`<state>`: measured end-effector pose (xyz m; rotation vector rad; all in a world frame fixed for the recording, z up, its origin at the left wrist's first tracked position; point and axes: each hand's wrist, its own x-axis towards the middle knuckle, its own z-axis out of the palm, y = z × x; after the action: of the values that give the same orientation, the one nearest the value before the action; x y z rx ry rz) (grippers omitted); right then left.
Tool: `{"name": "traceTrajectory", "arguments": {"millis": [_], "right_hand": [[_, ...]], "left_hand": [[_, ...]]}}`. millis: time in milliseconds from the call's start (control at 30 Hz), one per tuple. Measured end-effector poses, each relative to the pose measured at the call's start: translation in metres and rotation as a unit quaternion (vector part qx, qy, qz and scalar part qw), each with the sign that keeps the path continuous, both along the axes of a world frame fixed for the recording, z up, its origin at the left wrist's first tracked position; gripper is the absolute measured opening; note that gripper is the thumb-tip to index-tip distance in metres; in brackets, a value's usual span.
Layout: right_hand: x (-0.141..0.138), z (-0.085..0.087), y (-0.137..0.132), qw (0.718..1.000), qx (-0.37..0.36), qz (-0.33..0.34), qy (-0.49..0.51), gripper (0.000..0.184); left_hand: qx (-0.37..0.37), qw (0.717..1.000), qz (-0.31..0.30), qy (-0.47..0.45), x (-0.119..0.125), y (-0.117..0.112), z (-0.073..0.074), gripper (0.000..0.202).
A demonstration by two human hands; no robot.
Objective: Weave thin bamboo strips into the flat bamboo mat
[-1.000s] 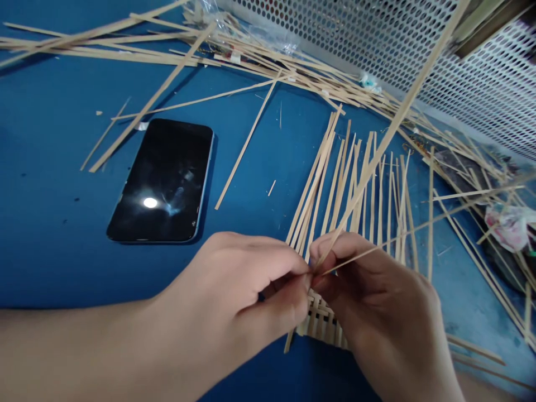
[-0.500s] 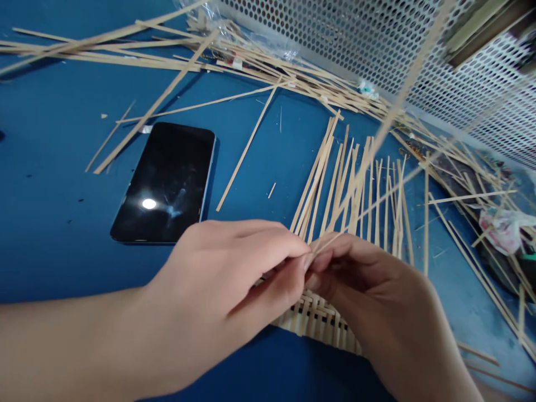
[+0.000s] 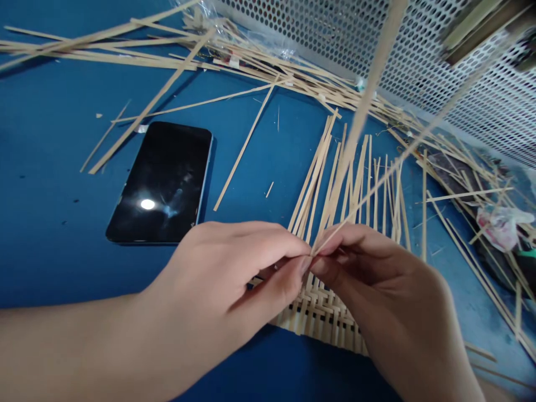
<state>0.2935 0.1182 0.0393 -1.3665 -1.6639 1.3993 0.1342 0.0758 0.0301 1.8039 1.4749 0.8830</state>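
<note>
Left hand (image 3: pixel 238 279): fingers closed, gripping two strips (image 3: pixel 360 109) where they converge. Right hand (image 3: pixel 393 296): fingers closed on the strips, just beside the left fingertips. Weave (image 3: pixel 324 312): on the desk (image 3: pixel 251 371), beneath both hands. Phone (image 3: pixel 163 181): beyond the left wrist.

Dark phone (image 3: pixel 161 181), white perforated panel (image 3: pixel 422 72)
</note>
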Motion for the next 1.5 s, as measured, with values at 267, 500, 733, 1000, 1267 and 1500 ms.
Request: {"name": "traceTrajectory", "arguments": {"millis": [267, 500, 733, 1000, 1267, 1500], "right_hand": [[0.0, 0.001, -0.002, 0.998, 0.046, -0.017, -0.032, 0.014], [-0.001, 0.001, -0.005, 0.996, 0.077, -0.036, 0.008, 0.021], [0.001, 0.005, -0.005, 0.998, 0.062, 0.0, 0.034, 0.016], [-0.001, 0.013, -0.003, 0.999, -0.026, 0.024, 0.024, 0.016], [0.001, 0.017, -0.002, 0.998, 0.009, 0.057, -0.001, 0.016], [0.001, 0.014, -0.003, 0.996, -0.066, 0.067, 0.008, 0.01]], "left_hand": [[-0.013, 1.0, 0.014, -0.01, -0.001, 0.001, -0.001, 0.024], [-0.02, 0.999, 0.024, -0.008, 0.0, 0.002, 0.001, 0.025], [-0.036, 0.999, 0.009, -0.033, 0.001, -0.001, 0.003, 0.029], [-0.008, 0.999, -0.008, -0.053, 0.001, -0.003, 0.004, 0.026], [-0.047, 0.996, -0.043, -0.057, 0.003, -0.003, 0.005, 0.024], [-0.019, 0.996, -0.085, -0.03, 0.002, -0.005, 0.0, 0.028]]}}
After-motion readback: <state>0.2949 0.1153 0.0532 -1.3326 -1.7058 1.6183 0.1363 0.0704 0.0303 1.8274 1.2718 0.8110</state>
